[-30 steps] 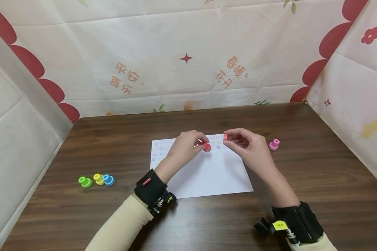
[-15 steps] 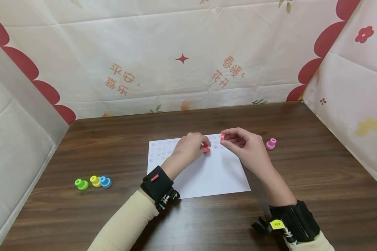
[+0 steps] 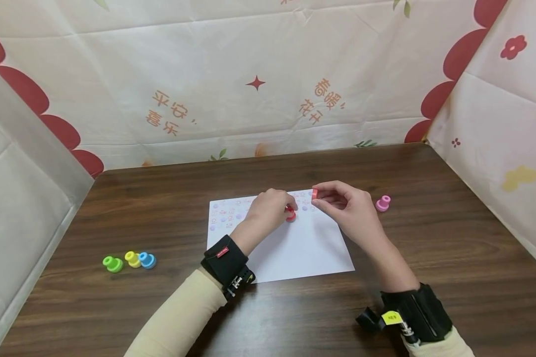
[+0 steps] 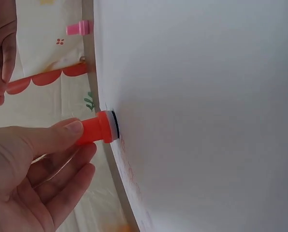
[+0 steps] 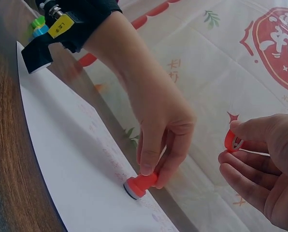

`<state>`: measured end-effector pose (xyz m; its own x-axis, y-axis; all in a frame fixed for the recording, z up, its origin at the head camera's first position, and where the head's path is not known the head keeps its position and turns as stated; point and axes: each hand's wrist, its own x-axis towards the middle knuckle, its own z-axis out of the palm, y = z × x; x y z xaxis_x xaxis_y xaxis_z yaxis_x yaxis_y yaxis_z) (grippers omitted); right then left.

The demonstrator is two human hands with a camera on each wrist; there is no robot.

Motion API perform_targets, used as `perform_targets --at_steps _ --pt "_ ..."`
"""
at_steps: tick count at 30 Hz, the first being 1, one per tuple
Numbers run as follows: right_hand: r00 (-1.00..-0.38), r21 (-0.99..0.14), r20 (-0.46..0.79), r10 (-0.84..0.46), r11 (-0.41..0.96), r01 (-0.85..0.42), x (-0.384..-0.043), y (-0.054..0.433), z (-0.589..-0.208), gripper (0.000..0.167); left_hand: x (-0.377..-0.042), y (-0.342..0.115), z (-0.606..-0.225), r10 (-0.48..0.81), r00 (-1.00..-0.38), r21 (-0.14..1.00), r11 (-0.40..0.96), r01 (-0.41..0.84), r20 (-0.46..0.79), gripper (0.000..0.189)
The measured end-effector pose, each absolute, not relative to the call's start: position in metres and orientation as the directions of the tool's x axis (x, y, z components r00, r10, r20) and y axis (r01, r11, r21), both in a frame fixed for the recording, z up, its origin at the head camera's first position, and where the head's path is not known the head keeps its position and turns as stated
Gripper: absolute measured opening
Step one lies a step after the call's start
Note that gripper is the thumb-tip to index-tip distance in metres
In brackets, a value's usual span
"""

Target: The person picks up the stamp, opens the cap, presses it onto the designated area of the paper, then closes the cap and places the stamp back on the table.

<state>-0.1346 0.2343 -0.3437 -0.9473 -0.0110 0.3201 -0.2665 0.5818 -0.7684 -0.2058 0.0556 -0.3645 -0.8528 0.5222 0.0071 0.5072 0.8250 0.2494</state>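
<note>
Pinched between the thumb and fingers of my left hand (image 3: 270, 210) is a red toy stamp (image 4: 96, 128). Its dark-edged face meets the white paper (image 3: 303, 250) just below the rows of small prints, in the left wrist view. My right hand (image 3: 352, 207) holds a red stamp cap (image 5: 232, 141) by thumb and fingertips, raised above the paper's far right corner. A small printed picture shows on the cap's end in the right wrist view. Faint red and purple prints (image 3: 223, 213) run along the paper's far side, partly hidden behind my left hand.
A pink stamp (image 3: 383, 204) stands right of the paper. Green (image 3: 113, 264), yellow (image 3: 132, 259) and blue (image 3: 147, 260) stamps are grouped at the left on the brown wooden table (image 3: 174, 307). A patterned white cloth (image 3: 205, 59) hangs behind the table.
My left hand has brought the red stamp down to the paper and tipped it more upright. The right hand keeps its hold on the cap. The head view has shifted slightly.
</note>
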Motion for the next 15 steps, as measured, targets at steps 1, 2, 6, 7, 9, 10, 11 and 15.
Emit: perform_targets --at_steps 1,2,6,7,9,10,11,15 --pt "-0.947 -0.769 0.32 -0.011 0.581 -0.267 -0.1349 0.2338 -0.344 0.031 -0.2058 0.0561 -0.3639 0.524 -0.852 0.238 0.826 0.511 0.008 0.02" --pt "-0.947 -0.769 0.32 -0.013 0.581 -0.267 -0.1353 0.2334 -0.3444 0.031 -0.2061 0.0567 -0.363 0.523 -0.852 0.226 0.829 0.511 0.007 0.02" --pt "-0.95 -0.764 0.312 -0.016 0.59 -0.261 -0.1369 0.2325 -0.3469 0.03 -0.2067 0.0603 -0.3594 0.509 -0.861 0.21 0.843 0.495 -0.012 0.022" --pt "-0.951 -0.762 0.31 -0.014 0.594 -0.258 -0.1375 0.2328 -0.3476 0.03 -0.207 0.0613 -0.3586 0.506 -0.862 0.211 0.845 0.492 -0.017 0.022" --pt "-0.951 -0.758 0.308 -0.013 0.602 -0.253 -0.1381 0.2335 -0.3485 0.03 -0.2073 0.0631 -0.3575 0.504 -0.863 0.215 0.846 0.489 -0.022 0.023" --pt "-0.952 -0.756 0.307 -0.012 0.604 -0.251 -0.1385 0.234 -0.349 0.03 -0.2073 0.0638 -0.3571 0.506 -0.862 0.215 0.845 0.49 -0.023 0.024" --pt "-0.952 -0.753 0.307 -0.01 0.608 -0.25 -0.1387 0.2344 -0.3493 0.03 -0.2073 0.0644 -0.3569 0.508 -0.861 0.214 0.844 0.492 -0.021 0.024" --pt "-0.95 -0.743 0.313 -0.011 0.621 -0.252 -0.1401 0.2352 -0.3489 0.029 -0.2066 0.0645 -0.3573 0.507 -0.862 0.201 0.847 0.493 -0.025 0.027"
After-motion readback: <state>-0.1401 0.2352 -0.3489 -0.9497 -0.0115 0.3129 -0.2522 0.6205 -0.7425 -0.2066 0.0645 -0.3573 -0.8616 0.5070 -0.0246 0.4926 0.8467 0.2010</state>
